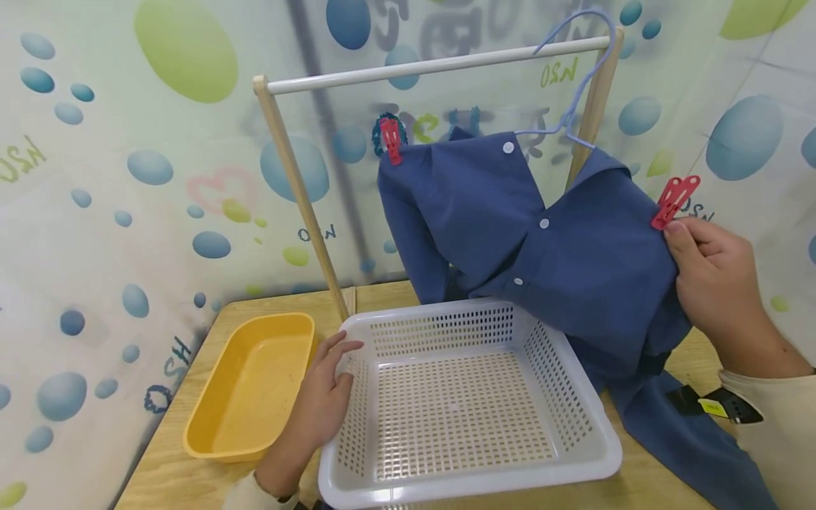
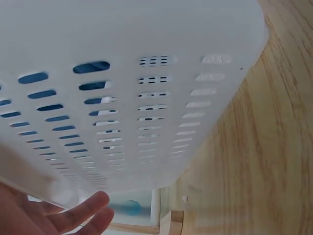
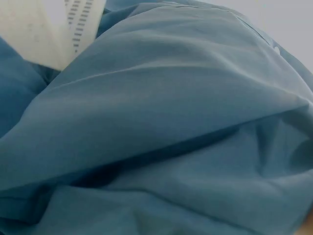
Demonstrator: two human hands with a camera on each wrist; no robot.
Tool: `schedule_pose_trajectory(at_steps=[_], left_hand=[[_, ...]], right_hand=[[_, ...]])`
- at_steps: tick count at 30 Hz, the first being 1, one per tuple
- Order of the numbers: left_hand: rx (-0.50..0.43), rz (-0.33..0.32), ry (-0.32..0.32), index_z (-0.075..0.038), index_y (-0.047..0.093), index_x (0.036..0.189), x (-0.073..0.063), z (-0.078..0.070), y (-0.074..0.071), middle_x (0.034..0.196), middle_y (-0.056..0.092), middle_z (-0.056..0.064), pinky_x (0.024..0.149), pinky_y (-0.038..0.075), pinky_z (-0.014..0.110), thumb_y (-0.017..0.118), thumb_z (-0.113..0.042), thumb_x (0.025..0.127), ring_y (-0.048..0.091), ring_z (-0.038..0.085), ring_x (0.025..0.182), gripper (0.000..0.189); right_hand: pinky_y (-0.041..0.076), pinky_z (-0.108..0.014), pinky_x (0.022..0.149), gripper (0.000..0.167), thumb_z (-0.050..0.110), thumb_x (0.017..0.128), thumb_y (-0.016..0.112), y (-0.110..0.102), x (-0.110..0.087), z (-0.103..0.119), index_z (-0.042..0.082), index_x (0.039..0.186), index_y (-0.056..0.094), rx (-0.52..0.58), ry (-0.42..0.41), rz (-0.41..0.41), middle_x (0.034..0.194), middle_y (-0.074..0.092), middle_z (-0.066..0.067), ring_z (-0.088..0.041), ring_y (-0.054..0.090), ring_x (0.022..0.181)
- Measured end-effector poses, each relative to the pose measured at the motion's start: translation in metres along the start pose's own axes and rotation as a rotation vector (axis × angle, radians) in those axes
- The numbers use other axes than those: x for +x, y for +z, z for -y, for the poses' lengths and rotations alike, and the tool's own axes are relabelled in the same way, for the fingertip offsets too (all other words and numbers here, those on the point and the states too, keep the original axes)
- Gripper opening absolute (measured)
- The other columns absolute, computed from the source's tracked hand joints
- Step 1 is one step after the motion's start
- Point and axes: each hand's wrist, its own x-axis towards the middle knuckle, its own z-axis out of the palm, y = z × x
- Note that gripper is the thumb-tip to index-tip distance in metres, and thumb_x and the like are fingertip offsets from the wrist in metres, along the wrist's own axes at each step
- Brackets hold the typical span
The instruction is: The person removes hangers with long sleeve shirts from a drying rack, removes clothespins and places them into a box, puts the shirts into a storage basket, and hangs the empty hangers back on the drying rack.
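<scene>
A dark blue button shirt hangs from a light blue hanger on the rack's bar. Red clothespins sit at both its shoulders, one on the left and one on the right. My right hand pinches the shirt's shoulder edge, thumb tip against the lower end of the right clothespin. Blue cloth fills the right wrist view. My left hand rests at the left rim of a white perforated basket, its fingers extended over the far corner. The left wrist view shows these fingers fairly straight.
A yellow tray stands left of the basket on the wooden table. The wooden rack's left post rises behind the basket. A shirt sleeve trails over the table at right. A patterned curtain surrounds the table.
</scene>
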Motion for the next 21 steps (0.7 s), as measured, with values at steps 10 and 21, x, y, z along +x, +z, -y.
schedule_pose_trajectory(at_steps=[10,21], left_hand=[[-0.074,0.003,0.012,-0.009,0.049,0.14,0.001,0.002,0.0,0.157,0.036,0.012,0.116,0.025,0.064,0.046,0.003,0.093,0.035,0.039,0.146,0.049],[-0.162,-0.064,0.023,-0.012,0.042,0.146,0.004,0.006,0.008,0.145,0.044,0.016,0.099,0.046,0.05,0.049,0.008,0.087,0.055,0.032,0.117,0.062]], right_hand=[[0.049,-0.006,0.063,0.024,0.012,0.103,0.052,0.0,-0.02,0.01,0.028,0.099,0.07,0.036,-0.067,0.058,0.081,0.064,0.018,0.001,0.058,0.067],[0.053,-0.01,0.062,0.028,0.007,0.103,0.049,-0.002,-0.037,0.013,0.024,0.103,0.071,0.042,-0.091,0.138,0.088,0.067,0.016,0.0,0.064,0.065]])
